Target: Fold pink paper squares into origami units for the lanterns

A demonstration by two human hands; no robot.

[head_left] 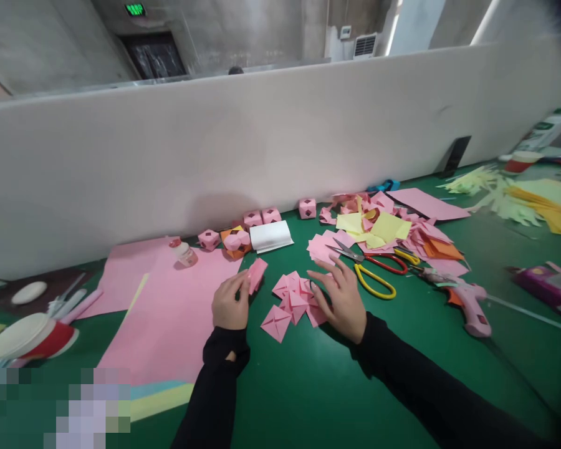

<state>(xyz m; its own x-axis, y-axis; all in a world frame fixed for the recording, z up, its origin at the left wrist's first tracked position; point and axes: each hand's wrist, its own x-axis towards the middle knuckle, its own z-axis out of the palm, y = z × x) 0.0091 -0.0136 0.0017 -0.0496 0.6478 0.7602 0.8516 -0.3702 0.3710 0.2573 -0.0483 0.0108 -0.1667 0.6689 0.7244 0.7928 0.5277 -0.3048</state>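
Observation:
My left hand [231, 300] pinches a folded pink paper piece [257, 274] between thumb and fingers, above the right edge of a large pink sheet [168, 312]. Several folded pink paper squares [292, 296] lie in a loose pile between my hands. Over the right side of that pile is my right hand [339, 296], its fingers spread and holding nothing; whether its fingertips touch the paper I cannot tell. Just beyond the right hand are flat pink squares [321, 247] and scissors with red and yellow handles [378, 280], their blades apart.
Pink paper cubes [307, 208] stand along the white partition [262, 143], with a white paper piece [271, 236] before them. Paper scraps [378, 227] are heaped at the back right. A pink glue gun [467, 305] lies right, a small bottle [183, 252] and paper cup [32, 337] left.

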